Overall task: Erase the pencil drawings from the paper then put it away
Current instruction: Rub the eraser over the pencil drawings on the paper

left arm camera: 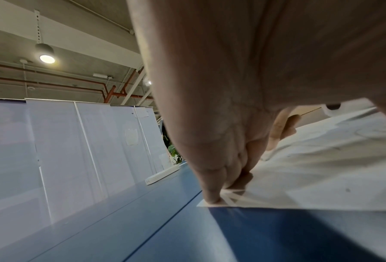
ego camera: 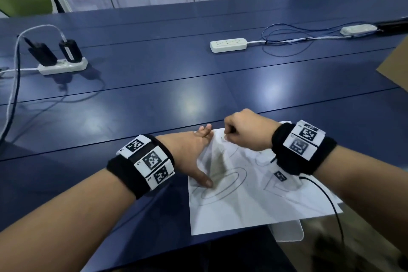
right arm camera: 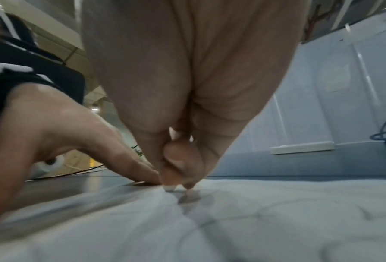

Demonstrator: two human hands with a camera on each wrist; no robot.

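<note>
A white sheet of paper (ego camera: 249,203) with pencil ovals and a triangle lies at the near edge of the blue table (ego camera: 154,104). My left hand (ego camera: 194,152) lies flat on the paper's left edge with straight fingers, its fingertips (left arm camera: 212,198) pressing the far corner and the thumb spread near an oval. My right hand (ego camera: 242,131) is curled near the paper's far edge, pinching a small white eraser (right arm camera: 170,188) whose tip touches the paper (right arm camera: 232,221). The paper (left arm camera: 321,168) is wrinkled around both hands.
Two white power strips (ego camera: 63,66) (ego camera: 228,44) with cables lie farther back on the table. A cardboard sheet (ego camera: 397,66) sits at the right edge. A white flat object (ego camera: 289,231) pokes out from under the paper's near edge. A black wire (ego camera: 331,203) crosses the paper's right side.
</note>
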